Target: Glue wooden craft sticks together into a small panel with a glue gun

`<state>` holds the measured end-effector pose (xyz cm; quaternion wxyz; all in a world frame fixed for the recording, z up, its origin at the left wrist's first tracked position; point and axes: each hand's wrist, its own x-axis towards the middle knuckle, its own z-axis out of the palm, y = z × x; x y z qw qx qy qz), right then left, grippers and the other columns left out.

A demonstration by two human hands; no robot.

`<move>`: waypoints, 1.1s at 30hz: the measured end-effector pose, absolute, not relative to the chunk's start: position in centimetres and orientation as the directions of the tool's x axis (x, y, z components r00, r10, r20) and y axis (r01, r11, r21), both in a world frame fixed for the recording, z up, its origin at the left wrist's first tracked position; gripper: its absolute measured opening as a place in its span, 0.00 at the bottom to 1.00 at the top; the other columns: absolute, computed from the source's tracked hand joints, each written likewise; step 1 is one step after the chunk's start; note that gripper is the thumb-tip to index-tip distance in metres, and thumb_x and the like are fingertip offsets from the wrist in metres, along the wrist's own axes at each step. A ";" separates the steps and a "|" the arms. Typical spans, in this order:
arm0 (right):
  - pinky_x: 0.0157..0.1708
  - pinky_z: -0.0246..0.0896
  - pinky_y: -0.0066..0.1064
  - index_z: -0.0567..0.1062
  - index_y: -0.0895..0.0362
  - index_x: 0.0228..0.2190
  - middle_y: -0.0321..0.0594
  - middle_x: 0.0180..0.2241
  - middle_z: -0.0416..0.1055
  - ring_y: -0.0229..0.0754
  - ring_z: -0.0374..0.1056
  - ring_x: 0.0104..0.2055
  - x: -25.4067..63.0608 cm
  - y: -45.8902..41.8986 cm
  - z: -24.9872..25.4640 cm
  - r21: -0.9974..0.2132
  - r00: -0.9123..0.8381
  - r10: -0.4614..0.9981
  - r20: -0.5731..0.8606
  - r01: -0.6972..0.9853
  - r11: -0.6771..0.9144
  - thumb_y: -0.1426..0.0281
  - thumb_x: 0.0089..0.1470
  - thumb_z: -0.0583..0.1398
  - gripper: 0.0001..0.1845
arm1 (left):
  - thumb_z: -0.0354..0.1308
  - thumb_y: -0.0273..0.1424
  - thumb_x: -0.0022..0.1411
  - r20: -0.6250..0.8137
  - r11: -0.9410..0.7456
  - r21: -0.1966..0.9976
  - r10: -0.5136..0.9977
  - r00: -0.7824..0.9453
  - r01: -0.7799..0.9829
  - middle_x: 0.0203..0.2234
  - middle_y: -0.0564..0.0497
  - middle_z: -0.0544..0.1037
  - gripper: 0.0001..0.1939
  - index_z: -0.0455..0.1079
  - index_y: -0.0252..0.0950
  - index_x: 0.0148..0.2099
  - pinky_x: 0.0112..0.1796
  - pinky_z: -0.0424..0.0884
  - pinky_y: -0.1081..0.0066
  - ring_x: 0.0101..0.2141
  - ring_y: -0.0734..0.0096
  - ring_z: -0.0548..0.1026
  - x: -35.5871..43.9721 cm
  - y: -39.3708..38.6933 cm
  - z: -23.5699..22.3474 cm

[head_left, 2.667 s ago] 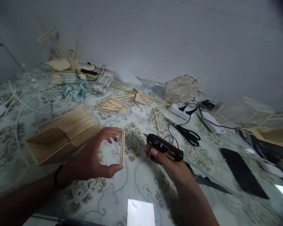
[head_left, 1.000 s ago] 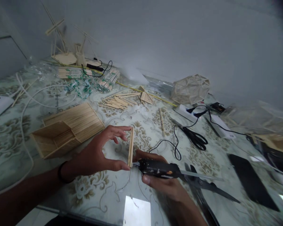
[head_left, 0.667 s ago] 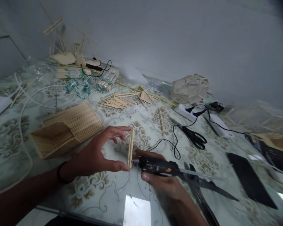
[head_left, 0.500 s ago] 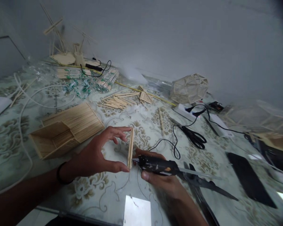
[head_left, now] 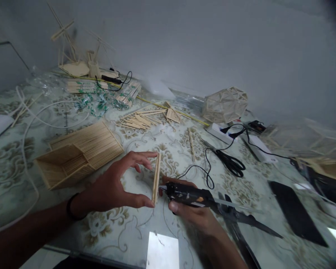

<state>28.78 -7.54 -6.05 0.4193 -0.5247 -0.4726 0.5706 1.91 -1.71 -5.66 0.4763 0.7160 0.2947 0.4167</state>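
Note:
Between thumb and fingertips, my left hand (head_left: 117, 183) holds a short strip of wooden sticks (head_left: 156, 180) by its two ends, upright above the table. A black hot glue gun (head_left: 189, 195) is gripped in my right hand (head_left: 193, 215). Its metal nozzle points left, close to the lower part of the strip; whether it touches I cannot tell. A clear glue stick (head_left: 235, 205) juts from the back of the gun. Left of my left hand lies a wooden box (head_left: 63, 167) joined to a flat slatted panel (head_left: 91, 144).
Black scissors (head_left: 230, 162) lie behind the gun, and dark shears (head_left: 240, 218) lie beneath my right forearm. A black phone-like slab (head_left: 296, 213) is at right. Loose sticks (head_left: 137, 121), a power strip (head_left: 220, 133) and a geometric stick frame (head_left: 226, 104) stand farther back.
The glue gun came left and down to the strip's lower end. Since then its nozzle has shifted slightly up along the strip, while my left hand keeps its hold.

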 end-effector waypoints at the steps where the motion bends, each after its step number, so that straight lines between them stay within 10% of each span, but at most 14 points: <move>1: 0.54 0.76 0.55 0.90 0.46 0.48 0.45 0.47 0.87 0.62 0.82 0.51 28.8 -7.5 -6.1 -0.978 -0.095 0.973 -0.210 0.024 -0.209 0.51 0.45 0.82 0.29 | 0.84 0.42 0.55 0.309 -0.365 0.930 0.821 0.481 0.026 0.70 0.42 0.77 0.33 0.73 0.46 0.58 0.59 0.74 0.55 0.70 0.45 0.73 1.9 -1.7 -5.7; 33: 0.67 0.67 0.66 0.90 0.49 0.47 0.49 0.51 0.88 0.69 0.80 0.58 28.5 -7.5 -6.3 -0.963 0.015 0.963 -0.271 -0.004 -0.271 0.49 0.44 0.82 0.30 | 0.84 0.41 0.55 0.284 -0.350 0.936 0.796 0.534 0.024 0.72 0.39 0.74 0.36 0.71 0.46 0.60 0.63 0.73 0.47 0.72 0.41 0.72 1.7 -2.2 -5.8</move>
